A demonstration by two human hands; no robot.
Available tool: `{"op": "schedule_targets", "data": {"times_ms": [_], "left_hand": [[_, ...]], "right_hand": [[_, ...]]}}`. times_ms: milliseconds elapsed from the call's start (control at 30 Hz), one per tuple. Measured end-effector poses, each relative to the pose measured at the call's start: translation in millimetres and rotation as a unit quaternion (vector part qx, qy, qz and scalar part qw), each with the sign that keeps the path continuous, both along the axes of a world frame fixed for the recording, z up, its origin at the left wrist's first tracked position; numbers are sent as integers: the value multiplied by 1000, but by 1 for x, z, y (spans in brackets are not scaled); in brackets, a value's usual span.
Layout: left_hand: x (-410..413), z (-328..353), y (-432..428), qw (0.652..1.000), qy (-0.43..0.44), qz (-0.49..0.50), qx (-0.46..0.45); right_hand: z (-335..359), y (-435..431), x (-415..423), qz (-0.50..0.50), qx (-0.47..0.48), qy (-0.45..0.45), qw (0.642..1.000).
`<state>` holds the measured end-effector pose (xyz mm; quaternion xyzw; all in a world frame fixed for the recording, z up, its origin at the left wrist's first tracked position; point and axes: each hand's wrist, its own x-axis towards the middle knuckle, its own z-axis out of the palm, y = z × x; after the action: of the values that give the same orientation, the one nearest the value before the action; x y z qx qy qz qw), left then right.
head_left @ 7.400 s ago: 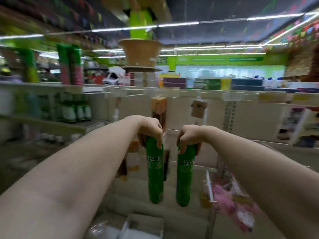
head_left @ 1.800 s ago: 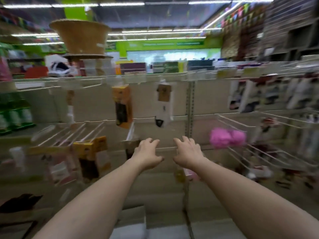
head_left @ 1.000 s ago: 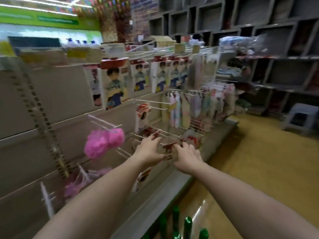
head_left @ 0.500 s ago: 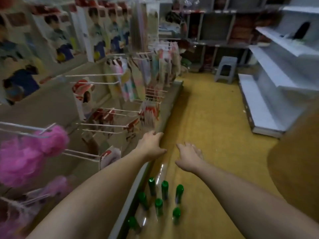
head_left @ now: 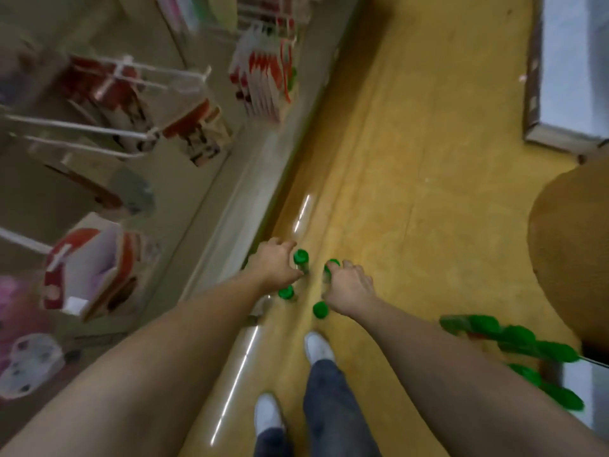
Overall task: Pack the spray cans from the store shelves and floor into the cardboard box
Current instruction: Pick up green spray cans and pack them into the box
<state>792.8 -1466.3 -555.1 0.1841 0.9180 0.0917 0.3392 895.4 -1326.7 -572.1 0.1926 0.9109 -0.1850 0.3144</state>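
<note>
Cans (head_left: 286, 292) beside the shelf base (head_left: 235, 209) look light, rigid, slick; take the body: left hand (head_left: 275, 266) wraps one, right hand (head_left: 350, 289) grip unclear.

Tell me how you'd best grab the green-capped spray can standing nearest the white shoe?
Grip the spray can just below its green cap, coming straight down from above. It stands upright on the floor, cap uppermost, and other cans stand close, so a sideways reach would likely knock them.
</note>
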Motion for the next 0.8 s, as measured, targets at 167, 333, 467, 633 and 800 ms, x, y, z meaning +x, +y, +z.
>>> {"op": "schedule_targets", "data": {"times_ms": [167, 333, 467, 633, 800], "left_hand": [[-4, -79, 4, 999, -44, 25, -10], [4, -164, -5, 995, -86, 41, -34], [13, -231, -10, 991, -115, 43, -55], [11, -311, -6, 994, -79, 36, -71], [8, -384, -3, 993, -75, 59, -76]], "right_hand": [[-86, 11, -3, 19, -26, -57, 998], [-170, 2, 9, 9, -60, -99, 993], [-234, -8, 20, 3, -71, -133, 989], [-313, -15, 16, -17, -70, -124, 990], [-384, -27, 15, -63, -71, -123, 988]]}}
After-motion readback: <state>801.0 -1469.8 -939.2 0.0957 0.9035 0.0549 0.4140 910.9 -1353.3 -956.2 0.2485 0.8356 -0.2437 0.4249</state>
